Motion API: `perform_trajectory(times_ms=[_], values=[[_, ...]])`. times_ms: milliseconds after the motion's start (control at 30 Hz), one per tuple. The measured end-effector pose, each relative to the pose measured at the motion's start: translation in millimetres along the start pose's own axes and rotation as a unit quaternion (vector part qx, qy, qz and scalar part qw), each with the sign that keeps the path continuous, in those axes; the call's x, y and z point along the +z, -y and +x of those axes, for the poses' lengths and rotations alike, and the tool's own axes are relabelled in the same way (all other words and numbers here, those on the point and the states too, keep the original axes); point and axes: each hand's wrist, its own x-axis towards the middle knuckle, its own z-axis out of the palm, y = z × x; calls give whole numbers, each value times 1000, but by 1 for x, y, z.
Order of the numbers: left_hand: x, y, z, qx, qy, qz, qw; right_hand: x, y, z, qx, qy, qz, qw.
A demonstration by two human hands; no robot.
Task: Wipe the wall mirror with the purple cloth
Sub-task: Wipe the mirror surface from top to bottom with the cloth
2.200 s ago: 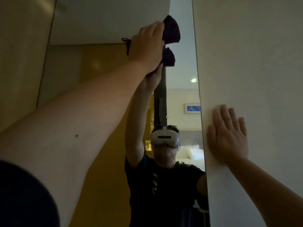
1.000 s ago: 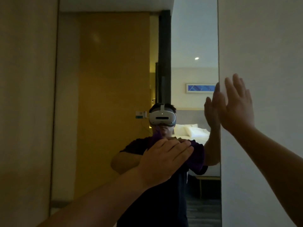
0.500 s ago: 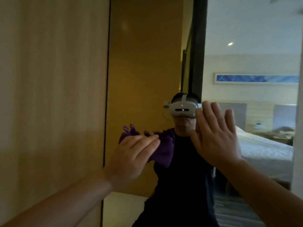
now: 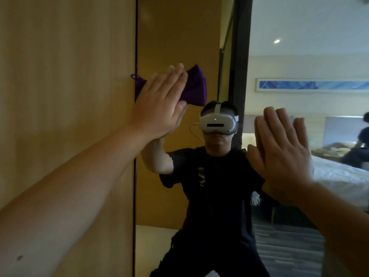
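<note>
The wall mirror (image 4: 175, 37) fills the middle and right of the view, its left edge a dark vertical line. My left hand (image 4: 159, 102) presses the bunched purple cloth (image 4: 196, 86) flat against the glass near that left edge, fingers straight. The cloth's small loop pokes out to the left of my hand. My right hand (image 4: 283, 154) is raised in front of the mirror with straight, spread fingers and holds nothing; whether it touches the glass is unclear. My own reflection with a white headset shows between both hands.
A wooden wall panel (image 4: 65, 96) borders the mirror on the left. The mirror reflects a bedroom with a white bed (image 4: 339, 176), a framed blue picture (image 4: 311, 84), and another person (image 4: 359, 144) at the far right.
My left hand has carried the cloth from chest height up and left to the mirror's left edge. My right hand left the white wall and now hangs before the glass. The view has turned left.
</note>
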Motion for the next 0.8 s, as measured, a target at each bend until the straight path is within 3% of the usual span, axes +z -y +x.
perform_trajectory(times_ms=[200, 500, 633, 800], values=[[14, -37, -124, 60, -2, -15, 998, -3, 1, 0, 4, 13, 2, 1000], [34, -105, -312, 44, 72, -41, 996, -4, 2, 1, 7, 8, 7, 1000], [28, -105, -302, 8, 71, -70, 995, -8, 1, 4, 1, 33, 3, 999], [-5, -94, -182, -68, -36, -134, 988, -21, -15, 1, 1, 58, 45, 997]])
